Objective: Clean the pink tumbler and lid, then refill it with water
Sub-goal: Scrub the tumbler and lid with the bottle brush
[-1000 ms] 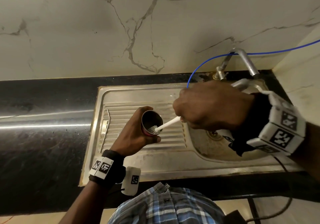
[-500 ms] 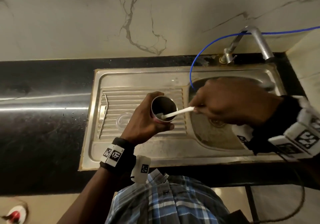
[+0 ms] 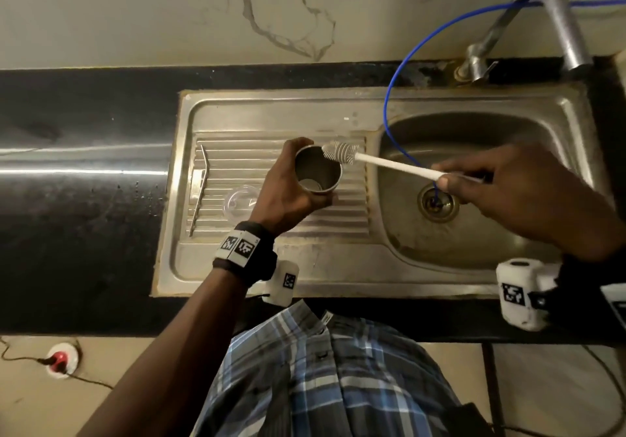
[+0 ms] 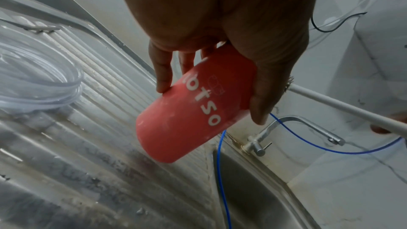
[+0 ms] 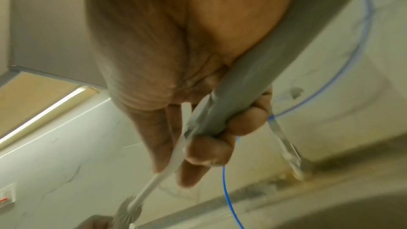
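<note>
Left hand point(image 3: 284, 192) wraps tumbler point(image 3: 318, 172), tilted over draining board. Right hand point(image 3: 515, 189) pinches brush point(image 3: 382, 162) handle; bristles at rim, possibly touching. Lid point(image 3: 238, 201) lies left.

A steel sink point(image 3: 271, 108) is set into the black worktop point(image 3: 84, 199), and on its ribbed drainboard lie a clear lid point(image 3: 238, 201) and a bent metal straw point(image 3: 200, 189).

The pink tumbler point(image 4: 193, 105) carries white lettering along its side; the letters "otso" are readable, with the start of the word hidden behind fingers.
</note>
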### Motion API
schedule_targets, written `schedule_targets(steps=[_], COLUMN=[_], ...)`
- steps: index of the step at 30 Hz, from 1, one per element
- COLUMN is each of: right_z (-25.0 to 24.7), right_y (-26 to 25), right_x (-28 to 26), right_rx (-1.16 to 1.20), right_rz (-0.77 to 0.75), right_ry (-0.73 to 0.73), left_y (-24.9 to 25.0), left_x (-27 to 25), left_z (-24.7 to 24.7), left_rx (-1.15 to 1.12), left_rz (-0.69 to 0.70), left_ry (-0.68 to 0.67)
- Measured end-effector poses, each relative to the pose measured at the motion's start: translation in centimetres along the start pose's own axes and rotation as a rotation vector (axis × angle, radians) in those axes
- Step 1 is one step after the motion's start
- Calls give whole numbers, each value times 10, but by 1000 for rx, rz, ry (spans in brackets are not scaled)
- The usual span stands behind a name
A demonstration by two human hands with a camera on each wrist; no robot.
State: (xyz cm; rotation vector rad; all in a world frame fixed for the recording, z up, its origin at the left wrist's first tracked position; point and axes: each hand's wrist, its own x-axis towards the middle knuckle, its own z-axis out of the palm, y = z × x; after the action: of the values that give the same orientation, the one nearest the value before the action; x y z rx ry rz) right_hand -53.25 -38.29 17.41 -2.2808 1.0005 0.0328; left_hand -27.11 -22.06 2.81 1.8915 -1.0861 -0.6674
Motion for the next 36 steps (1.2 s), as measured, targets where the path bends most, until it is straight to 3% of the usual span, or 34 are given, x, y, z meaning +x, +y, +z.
schedule_targets(steps=[5, 10, 22, 26, 28, 32, 36], right_z=[56, 99, 112, 111, 109, 106, 103], right_y=[32, 46, 43, 42, 39, 32, 19], right_x=[-23, -33, -30, -26, -23, -15, -2], right_rx=[302, 470, 496, 507, 512, 487, 485], right_rz=[182, 269, 257, 263, 254, 198, 116], right_ry=[193, 263, 256, 278, 284, 292, 289], left_y=[-7, -10, -16, -23, -32, -60, -78], left_x=[20, 38, 42, 29, 17, -10, -27], left_z=[17, 34, 44, 29, 15, -19, -37], left_rx=[22, 26, 3, 9, 102, 550, 712], left_rz=[2, -18, -73, -97, -122, -179, -281], left_ry=[59, 81, 84, 16, 1, -44, -175])
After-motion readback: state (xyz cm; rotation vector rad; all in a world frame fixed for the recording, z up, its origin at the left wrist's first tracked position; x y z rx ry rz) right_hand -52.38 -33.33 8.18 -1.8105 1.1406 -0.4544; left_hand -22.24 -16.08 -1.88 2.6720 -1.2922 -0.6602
